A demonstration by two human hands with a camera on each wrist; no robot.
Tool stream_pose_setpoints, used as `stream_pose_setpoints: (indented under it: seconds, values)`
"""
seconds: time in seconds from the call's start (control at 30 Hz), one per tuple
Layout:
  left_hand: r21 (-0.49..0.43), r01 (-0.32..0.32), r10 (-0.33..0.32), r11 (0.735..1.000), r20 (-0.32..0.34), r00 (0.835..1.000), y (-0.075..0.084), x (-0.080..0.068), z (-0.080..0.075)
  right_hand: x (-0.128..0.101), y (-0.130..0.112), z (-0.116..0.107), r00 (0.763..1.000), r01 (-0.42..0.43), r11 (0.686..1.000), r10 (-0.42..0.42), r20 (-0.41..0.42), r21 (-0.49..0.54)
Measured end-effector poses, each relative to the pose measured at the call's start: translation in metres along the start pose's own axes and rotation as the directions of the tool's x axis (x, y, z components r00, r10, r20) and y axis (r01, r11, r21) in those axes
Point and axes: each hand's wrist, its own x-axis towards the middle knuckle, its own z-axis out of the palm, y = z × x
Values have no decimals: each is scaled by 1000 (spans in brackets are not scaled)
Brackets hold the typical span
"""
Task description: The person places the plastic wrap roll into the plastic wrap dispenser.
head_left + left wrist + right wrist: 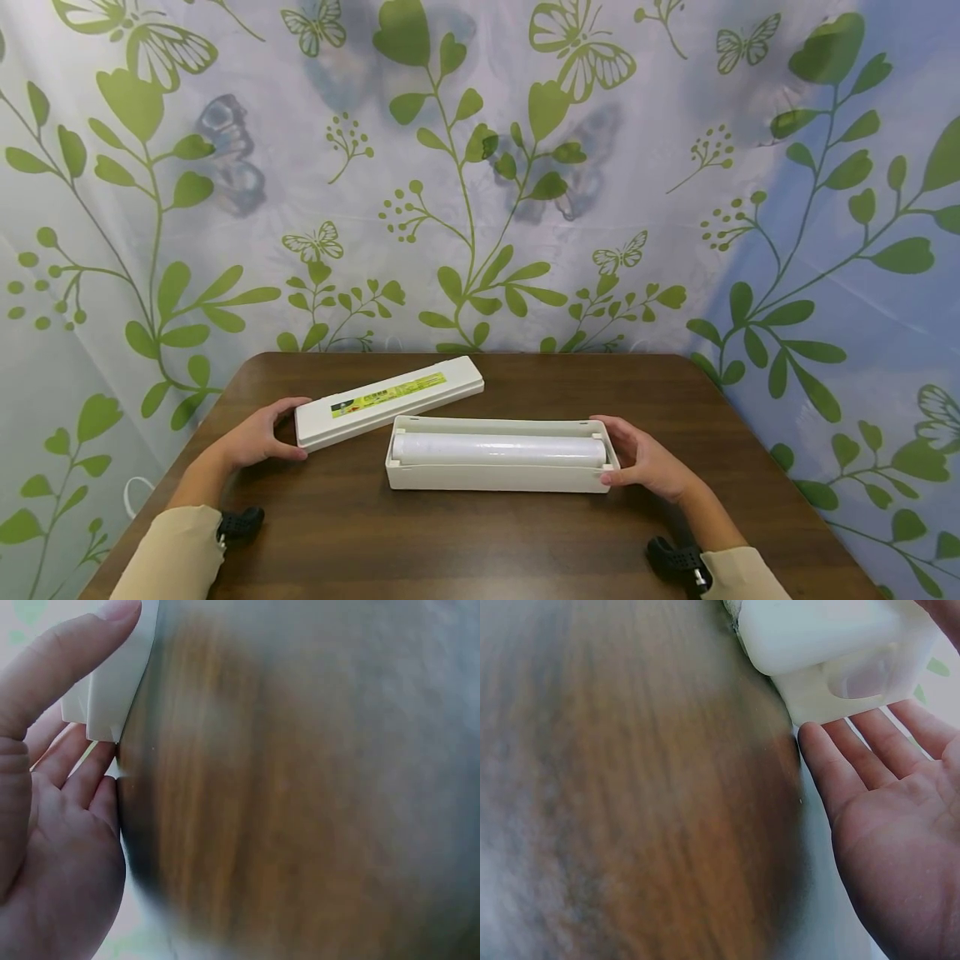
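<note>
A long white lid (457, 375) with a yellow-green label lies aslant on the table, its left end between the thumb and fingers of my left hand (258, 435). Nearer to me stands an open white box (498, 478), with a roll of plastic wrap (498, 449) lying lengthwise inside. My right hand (648, 461) grips the box's right end, thumb on the near side and fingers round the far corner. In the left wrist view, the thumb presses the lid's edge (124, 675). The right wrist view shows fingertips touching the box's end (832, 637).
Both things rest on a dark brown wooden table (450, 542) with rounded far corners. Behind it hangs a white curtain (495, 217) printed with green leaves and butterflies. Black straps (240, 525) sit on both forearms by the sleeves.
</note>
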Motion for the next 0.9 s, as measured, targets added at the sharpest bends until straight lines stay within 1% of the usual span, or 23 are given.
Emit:
stream_pose_setpoints:
  seconds: [0.17, 0.3, 0.77, 0.9]
  values:
    - [13, 26, -26, 1000, 5, 1000, 3, 1, 0, 0, 0, 1, 1000, 4, 1000, -4, 7, 8]
    - [14, 38, -38, 999, 7, 999, 3, 2, 0, 0, -1, 2, 1000, 2, 1000, -2, 9, 18]
    - [41, 36, -37, 998, 16, 999, 6, 5, 3, 0, -3, 2, 1000, 10, 1000, -10, 17, 30]
    - [38, 48, -49, 998, 12, 999, 7, 6, 4, 0, -3, 2, 1000, 12, 1000, -12, 20, 28]
